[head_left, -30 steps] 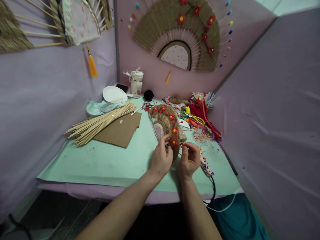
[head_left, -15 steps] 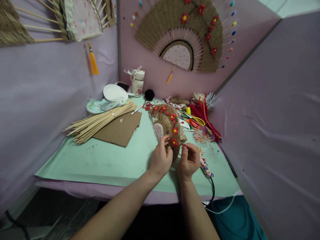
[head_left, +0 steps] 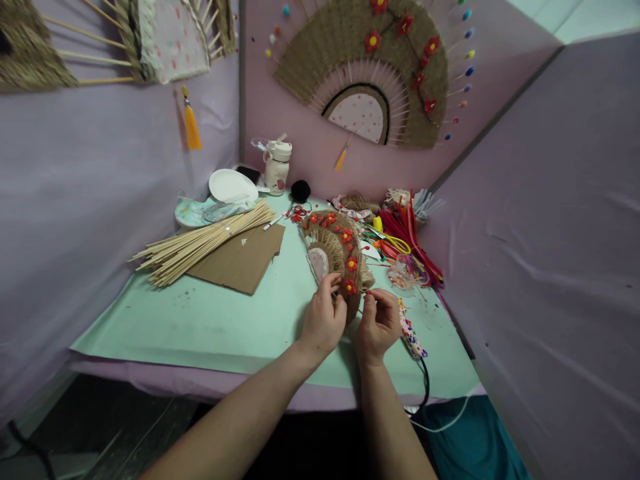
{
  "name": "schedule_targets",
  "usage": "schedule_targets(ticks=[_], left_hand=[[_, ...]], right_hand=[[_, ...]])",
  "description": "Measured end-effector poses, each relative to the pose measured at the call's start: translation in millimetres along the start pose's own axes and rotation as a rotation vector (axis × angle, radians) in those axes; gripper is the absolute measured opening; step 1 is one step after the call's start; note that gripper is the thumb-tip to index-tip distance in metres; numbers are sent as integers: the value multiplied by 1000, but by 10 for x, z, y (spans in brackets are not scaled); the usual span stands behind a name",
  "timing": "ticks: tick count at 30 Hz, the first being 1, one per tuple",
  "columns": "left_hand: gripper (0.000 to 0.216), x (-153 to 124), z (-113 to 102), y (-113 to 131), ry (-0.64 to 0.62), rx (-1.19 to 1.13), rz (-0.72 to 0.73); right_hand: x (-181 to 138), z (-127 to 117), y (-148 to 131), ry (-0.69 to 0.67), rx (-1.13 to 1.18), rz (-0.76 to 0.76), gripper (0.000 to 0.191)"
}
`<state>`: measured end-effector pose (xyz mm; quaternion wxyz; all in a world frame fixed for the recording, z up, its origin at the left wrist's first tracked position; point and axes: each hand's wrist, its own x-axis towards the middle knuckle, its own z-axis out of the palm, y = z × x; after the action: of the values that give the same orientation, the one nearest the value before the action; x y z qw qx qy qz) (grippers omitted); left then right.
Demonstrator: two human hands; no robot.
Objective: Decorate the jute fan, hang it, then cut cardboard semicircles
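Note:
A brown twine fan (head_left: 330,247) decorated with red flowers with yellow centres is propped at a tilt over the table. My left hand (head_left: 324,317) grips its lower part, thumb and fingers closed near the lowest flower (head_left: 349,287). Just right of the fan's edge is my right hand (head_left: 379,323), its thumb and forefinger pinched on a small red pompom (head_left: 369,293). A thin stick shows near the fan edge, between the hands. A patterned glue gun (head_left: 412,337) with a black cord lies beside my right hand.
Bamboo sticks (head_left: 210,245) lie over a cardboard piece (head_left: 245,267) at left. Behind stand a white plate (head_left: 233,186) and a bottle (head_left: 277,168). At right are yellow-handled scissors (head_left: 397,243), red pipe cleaners (head_left: 413,230) and a clear bead container (head_left: 406,273). A large fan (head_left: 425,73) hangs behind.
The whole view has shifted slightly, so everything sits a little lower in the picture. Both hands keep the same grip, and the fan stays where it was.

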<state>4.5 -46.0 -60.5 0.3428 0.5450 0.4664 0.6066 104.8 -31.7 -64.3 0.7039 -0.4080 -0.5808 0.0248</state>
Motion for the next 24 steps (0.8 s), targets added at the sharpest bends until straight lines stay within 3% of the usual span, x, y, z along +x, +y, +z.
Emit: schedule_targets(ticks=[24], left_hand=[[39,-1,-1,-14,3,-24,-35]], right_hand=[[5,8,-17,-19,15,-10,5]])
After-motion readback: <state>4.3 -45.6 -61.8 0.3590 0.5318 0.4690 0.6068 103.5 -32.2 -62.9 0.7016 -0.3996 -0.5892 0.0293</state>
